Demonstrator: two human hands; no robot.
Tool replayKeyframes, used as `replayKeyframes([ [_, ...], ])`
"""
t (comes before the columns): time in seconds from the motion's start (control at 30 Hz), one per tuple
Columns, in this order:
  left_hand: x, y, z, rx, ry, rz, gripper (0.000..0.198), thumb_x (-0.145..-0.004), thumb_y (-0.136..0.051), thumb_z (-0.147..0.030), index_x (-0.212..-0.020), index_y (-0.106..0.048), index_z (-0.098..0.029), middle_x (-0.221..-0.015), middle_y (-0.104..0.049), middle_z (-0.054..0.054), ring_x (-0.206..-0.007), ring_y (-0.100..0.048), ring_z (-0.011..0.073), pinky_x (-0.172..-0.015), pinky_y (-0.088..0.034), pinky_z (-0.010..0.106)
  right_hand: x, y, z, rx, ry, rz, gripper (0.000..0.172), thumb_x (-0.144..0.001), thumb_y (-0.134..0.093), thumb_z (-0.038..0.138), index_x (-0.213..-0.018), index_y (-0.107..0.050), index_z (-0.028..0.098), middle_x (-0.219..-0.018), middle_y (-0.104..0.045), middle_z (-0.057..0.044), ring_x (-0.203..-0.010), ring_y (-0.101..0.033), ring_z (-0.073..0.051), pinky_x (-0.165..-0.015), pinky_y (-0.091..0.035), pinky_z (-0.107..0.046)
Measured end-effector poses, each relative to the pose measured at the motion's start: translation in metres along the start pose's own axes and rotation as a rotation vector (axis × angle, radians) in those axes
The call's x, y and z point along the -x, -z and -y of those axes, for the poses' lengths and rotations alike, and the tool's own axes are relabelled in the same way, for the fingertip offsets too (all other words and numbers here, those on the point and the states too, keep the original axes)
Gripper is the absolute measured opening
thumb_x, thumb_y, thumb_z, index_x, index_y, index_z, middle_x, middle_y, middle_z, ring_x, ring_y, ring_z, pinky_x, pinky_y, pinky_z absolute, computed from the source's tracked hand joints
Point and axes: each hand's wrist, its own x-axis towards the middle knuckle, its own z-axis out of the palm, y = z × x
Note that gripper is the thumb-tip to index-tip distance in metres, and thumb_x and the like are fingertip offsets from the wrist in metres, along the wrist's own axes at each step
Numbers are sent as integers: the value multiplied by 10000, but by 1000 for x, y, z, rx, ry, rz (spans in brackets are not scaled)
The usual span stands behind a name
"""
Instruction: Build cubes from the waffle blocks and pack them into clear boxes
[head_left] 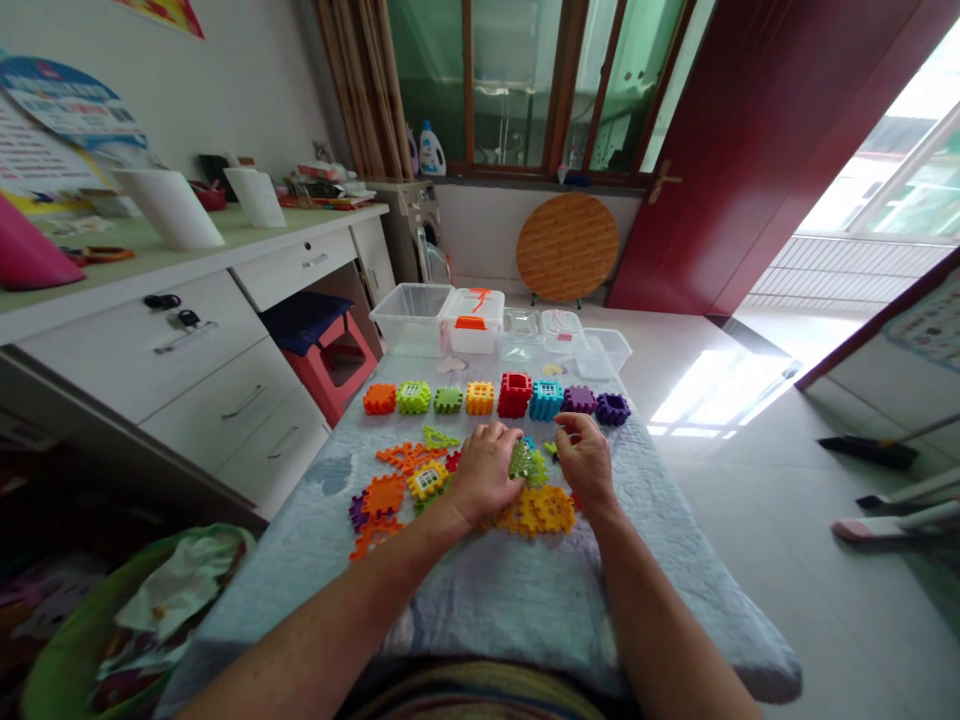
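On a table covered with a pale blue cloth (525, 590) lie several flat interlocking plastic tiles (397, 485) in orange, yellow, green and purple. My left hand (484, 470) is curled around a green tile piece (523, 460). My right hand (586, 462) pinches the same cluster of pieces from the right side. Yellow and orange tiles (541, 510) lie under both hands. Behind them stands a row of assembled cubes (514, 395) in orange, green, yellow, red, blue and purple.
Clear plastic boxes (411, 315), one with a white lid and orange latch (471, 320), stand at the table's far end. A white desk with drawers (225, 340) and a red stool (334, 365) are left. A green bag (112, 620) sits lower left. Tiled floor lies right.
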Motion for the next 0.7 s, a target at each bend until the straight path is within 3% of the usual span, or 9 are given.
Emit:
replayKeyframes([
  [0.17, -4, -11, -1, -44, 14, 57, 527, -679, -706, -305, -1172, -558, -196, -1143, -577, 111, -1081, -516, 299, -950, -419, 407, 0, 0, 0, -7, -20, 5, 209, -748, -490, 204, -872, -656, 180, -879, -664, -63, -732, -593, -170, -687, -483, -304],
  [0.33, -4, -11, -1, -73, 44, 72, 454, -691, -693, -319, -1117, -588, -200, -1115, -601, 109, -1041, -546, 295, -928, -431, 414, 0, 0, -1, -18, -26, -2, 201, -748, -486, 204, -860, -652, 186, -880, -660, -60, -733, -588, -169, -676, -478, -296],
  [0.7, -6, -11, -9, -179, 44, 32, 400, -688, -666, -393, -1026, -620, -184, -998, -633, 117, -959, -581, 312, -850, -452, 422, 0, -1, -4, -12, -49, -14, 189, -756, -486, 212, -846, -649, 178, -846, -653, -55, -710, -586, -167, -680, -477, -303],
])
